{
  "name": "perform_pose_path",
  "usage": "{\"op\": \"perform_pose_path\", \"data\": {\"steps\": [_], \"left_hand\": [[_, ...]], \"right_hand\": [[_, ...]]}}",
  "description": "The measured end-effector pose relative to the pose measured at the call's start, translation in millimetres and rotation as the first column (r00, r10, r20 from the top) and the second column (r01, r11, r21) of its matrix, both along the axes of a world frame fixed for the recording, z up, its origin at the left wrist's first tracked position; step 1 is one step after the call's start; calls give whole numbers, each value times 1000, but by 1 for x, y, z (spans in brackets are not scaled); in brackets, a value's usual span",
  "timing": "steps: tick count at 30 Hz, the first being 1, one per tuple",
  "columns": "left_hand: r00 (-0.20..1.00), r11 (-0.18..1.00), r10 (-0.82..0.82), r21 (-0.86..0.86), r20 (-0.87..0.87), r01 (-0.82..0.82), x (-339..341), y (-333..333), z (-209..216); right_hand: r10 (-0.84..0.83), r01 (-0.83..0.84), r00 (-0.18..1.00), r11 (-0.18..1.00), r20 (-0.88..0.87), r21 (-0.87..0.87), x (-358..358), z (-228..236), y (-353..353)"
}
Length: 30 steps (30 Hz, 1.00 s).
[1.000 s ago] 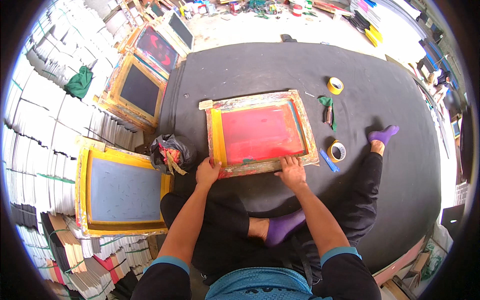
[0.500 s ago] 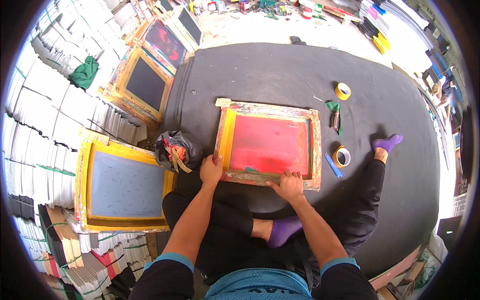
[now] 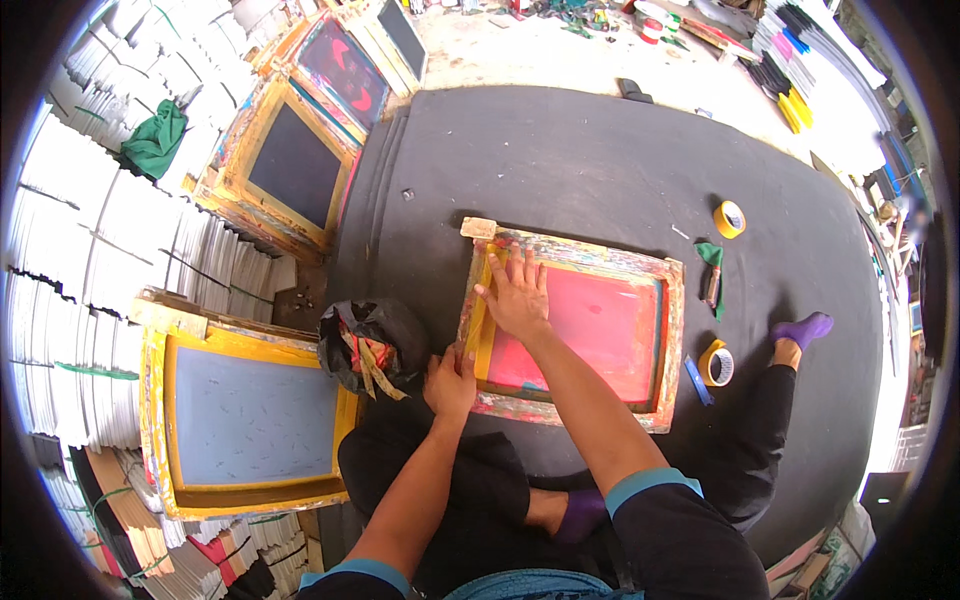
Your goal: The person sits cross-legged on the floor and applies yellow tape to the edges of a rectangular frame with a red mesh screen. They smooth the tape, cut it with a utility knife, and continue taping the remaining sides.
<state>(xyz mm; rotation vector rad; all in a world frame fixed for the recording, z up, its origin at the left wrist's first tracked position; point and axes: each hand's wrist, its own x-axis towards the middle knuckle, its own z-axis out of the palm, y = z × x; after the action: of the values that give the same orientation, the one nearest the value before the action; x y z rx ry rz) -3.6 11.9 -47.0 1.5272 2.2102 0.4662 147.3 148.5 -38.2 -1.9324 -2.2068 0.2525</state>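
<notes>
A silk-screen printing frame (image 3: 566,405) lies on the dark mat in front of me, its paint-stained wooden bars around a red mesh (image 3: 590,318). Yellow tape (image 3: 485,345) runs along the inner left side of the mesh. At the near left corner, my left hand (image 3: 450,385) has its fingers curled on the wooden bar. My right hand (image 3: 518,295) rests flat with fingers spread over the far left part of the screen, across the tape and mesh.
Left of me are a black plastic bag (image 3: 335,360) of scraps and another screen frame (image 3: 155,420). Right of the frame lie tape rolls (image 3: 731,219) (image 3: 716,366), a blue strip (image 3: 698,381) and a green cloth (image 3: 709,254). Paper stacks (image 3: 80,370) line the left.
My right hand has left the near bar and moved far and left onto the taped side of the screen. My left hand stays at the near left corner. The whole view has shifted.
</notes>
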Motion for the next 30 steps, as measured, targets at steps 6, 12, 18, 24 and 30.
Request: {"op": "perform_pose_path", "data": {"steps": [6, 12, 18, 24, 30], "left_hand": [[999, 990, 1, 144, -43, 5, -3, -6, -12], [997, 998, -39, 53, 59, 36, -1, -1, -10], [996, 999, -21, 33, 85, 18, -14, 6, -12], [998, 1000, -6, 27, 68, 4, -8, 3, -4], [996, 999, 12, -38, 93, -9, -8, 2, 6]], "right_hand": [[-22, 32, 993, 996, 115, -87, -18, -4, 38], [-95, 92, 995, 989, -20, -116, -13, -6, 8], [94, -100, 979, 995, -180, -24, 1, -7, -137], [58, -60, 972, 998, -228, -1, 82, -2, -237], [-77, 49, 991, 971, -112, -232, 183, 20, -264]]}}
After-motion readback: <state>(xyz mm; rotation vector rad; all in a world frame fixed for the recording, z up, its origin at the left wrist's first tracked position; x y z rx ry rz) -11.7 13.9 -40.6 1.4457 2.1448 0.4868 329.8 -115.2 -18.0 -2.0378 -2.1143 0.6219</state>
